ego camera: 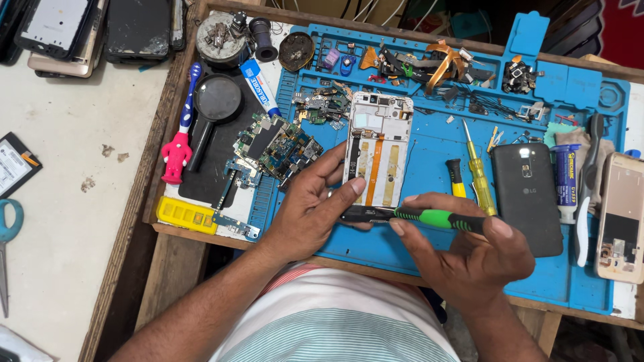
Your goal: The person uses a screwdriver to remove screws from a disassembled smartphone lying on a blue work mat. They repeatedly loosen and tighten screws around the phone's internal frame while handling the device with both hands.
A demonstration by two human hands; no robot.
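Left hand [312,208] fingers pinch a small black part [359,214] near the worktop's front edge, below the opened phone frame [377,149]. Right hand [469,251] grips the green-handled screwdriver [436,218]. Risk: tip slipping, gouging flex cables; loose screws scattering.

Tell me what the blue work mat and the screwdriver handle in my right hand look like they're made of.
Blue work mat: probably silicone rubber, matte, with moulded compartments. Screwdriver handle: glossy green hard plastic with a black, possibly rubbery, grip section.
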